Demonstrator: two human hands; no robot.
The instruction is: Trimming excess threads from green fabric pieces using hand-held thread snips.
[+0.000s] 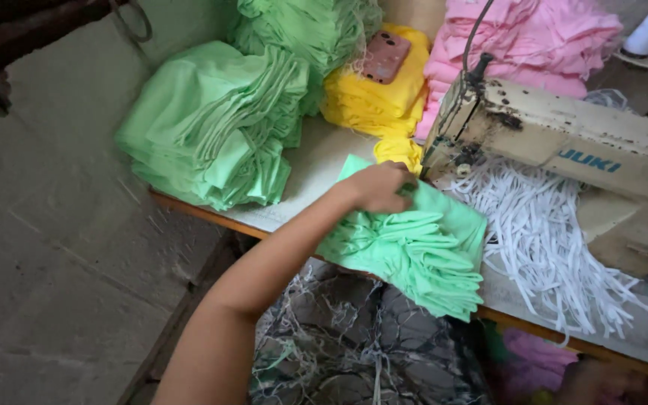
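Mint-green cloth, thin and limp, makes up the small stack of cut pieces (414, 251) that lies at the near edge of the sewing table (316, 161), just in front of the sewing machine (564, 150). Such fabric looks light and soft; it would likely sag and slide layer over layer if lifted from one corner, so a flat palm on top or a pinch across the whole folded edge seems the surer hold.

The one hand (378, 187) in view, which by the lie of the arm looks to be the left hand, reaches up from below and rests on the far end of that stack, close beside the machine's head. Its fingers are curled down, half closed, pressing or gathering the top layers; whether they truly grip a piece cannot be told. The other hand is out of view.

Beside the machine, to the right of the stack, a tangle of white elastic strips (541, 240) spreads over the table and hangs past its edge. Behind the machine's head sits a pile of yellow cloth (376, 101) with a pink phone (385, 56) on top, and a heap of pink cloth (534, 37) lies further back. Left of the machine, well apart from the hand, stands a tall pile of light green cloth (211, 127).
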